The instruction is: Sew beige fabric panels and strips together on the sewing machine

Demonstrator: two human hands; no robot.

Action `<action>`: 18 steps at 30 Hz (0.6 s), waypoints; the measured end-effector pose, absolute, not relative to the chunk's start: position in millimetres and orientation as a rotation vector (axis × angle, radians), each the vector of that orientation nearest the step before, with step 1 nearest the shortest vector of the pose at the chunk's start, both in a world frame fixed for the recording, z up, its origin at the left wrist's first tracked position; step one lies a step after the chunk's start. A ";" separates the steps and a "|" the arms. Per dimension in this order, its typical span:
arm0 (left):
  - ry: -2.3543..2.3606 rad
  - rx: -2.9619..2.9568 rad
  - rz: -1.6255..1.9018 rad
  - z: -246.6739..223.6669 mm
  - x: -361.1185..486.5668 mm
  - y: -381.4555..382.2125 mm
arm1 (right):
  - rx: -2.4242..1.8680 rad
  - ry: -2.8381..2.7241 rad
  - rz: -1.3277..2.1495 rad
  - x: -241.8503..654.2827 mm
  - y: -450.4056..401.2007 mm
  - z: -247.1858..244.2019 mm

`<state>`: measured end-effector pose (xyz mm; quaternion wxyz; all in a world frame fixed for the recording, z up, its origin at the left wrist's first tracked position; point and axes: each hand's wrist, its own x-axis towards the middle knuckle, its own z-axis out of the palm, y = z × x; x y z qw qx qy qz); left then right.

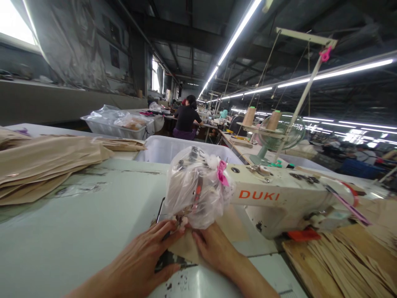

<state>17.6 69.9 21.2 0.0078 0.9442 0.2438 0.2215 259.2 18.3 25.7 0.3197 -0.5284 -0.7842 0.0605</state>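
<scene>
A sewing machine [257, 186] stands in front of me, its needle end wrapped in a clear plastic bag [198, 190] with a pink ribbon [222, 173]. Under the needle area lies a piece of beige fabric [186, 247]. My left hand [147, 254] is open beside the presser foot, its fingers stretched towards the fabric and the thumb spread apart. From the right, my right hand [215, 250] lies flat on the same fabric, open, with some fingertips hidden behind the plastic. More beige fabric [232, 223] shows beneath the machine arm.
Beige cut pieces [46, 161] are heaped at the left. Strips of beige fabric [347, 265] lie on a wooden board at right, near a red object [304, 235]. A white bin [186, 147] stands behind the machine. Thread cones [249, 116] and a fan [281, 132] rise beyond. A person [186, 118] sits farther back.
</scene>
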 end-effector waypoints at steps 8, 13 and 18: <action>0.707 2.847 0.585 30.8 20.0 70.5 | -1.399 -1.976 0.123 263.5 24.8 11.6; 0.698 2.856 0.592 27.7 19.8 70.6 | -1.404 -2.032 0.016 257.3 20.5 6.7; 0.706 2.858 0.605 18.9 18.9 71.9 | -1.374 -2.212 -0.109 263.4 31.0 26.9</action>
